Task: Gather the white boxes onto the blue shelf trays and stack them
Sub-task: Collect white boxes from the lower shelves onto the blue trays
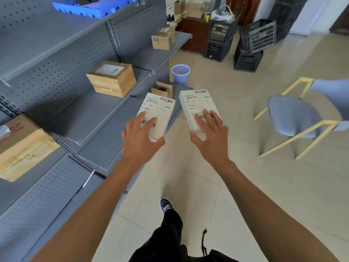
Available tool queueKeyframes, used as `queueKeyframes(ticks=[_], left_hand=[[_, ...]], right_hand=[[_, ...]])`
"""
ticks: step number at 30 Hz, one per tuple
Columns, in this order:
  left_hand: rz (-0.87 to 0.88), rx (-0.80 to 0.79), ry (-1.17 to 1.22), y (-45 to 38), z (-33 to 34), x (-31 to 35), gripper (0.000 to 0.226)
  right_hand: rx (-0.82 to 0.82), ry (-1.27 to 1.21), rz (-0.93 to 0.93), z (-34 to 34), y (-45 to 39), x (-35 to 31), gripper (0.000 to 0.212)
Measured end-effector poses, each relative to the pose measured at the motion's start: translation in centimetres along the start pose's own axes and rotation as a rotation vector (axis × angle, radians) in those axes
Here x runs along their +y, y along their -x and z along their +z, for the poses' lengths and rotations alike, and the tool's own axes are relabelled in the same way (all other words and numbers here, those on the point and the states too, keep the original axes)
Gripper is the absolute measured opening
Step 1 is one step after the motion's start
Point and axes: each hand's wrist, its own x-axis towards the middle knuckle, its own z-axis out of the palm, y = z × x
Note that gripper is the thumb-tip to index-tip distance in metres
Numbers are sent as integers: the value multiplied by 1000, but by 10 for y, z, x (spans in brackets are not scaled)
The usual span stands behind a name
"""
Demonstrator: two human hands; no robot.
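I hold two white boxes with barcode labels out in front of me, above the floor beside the grey shelving. My left hand (pixel 140 138) grips the near end of the left white box (pixel 157 110). My right hand (pixel 209 134) grips the near end of the right white box (pixel 198 104). Both boxes lie flat, label side up, side by side and apart. A blue tray (pixel 90 8) sits on the top shelf at the upper left, with dark items partly visible in it.
Grey shelves (pixel 79 114) on my left carry several brown cardboard boxes (pixel 111 78). A blue bucket (pixel 180 73) stands on the floor ahead. A grey chair with yellow legs (pixel 294 118) is to the right. Black crates (pixel 255 40) are stacked at the back.
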Motion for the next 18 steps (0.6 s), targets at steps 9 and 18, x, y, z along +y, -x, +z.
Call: queueKeyframes(ticks=[9,18], left_hand=[[44,-57,55,-130,57,14,72],[121,-88,63,-235,73,41,73]], right_hand=[[-38,108,82,39,-89,73,51],[-58,152,133,64,-170,118,53]])
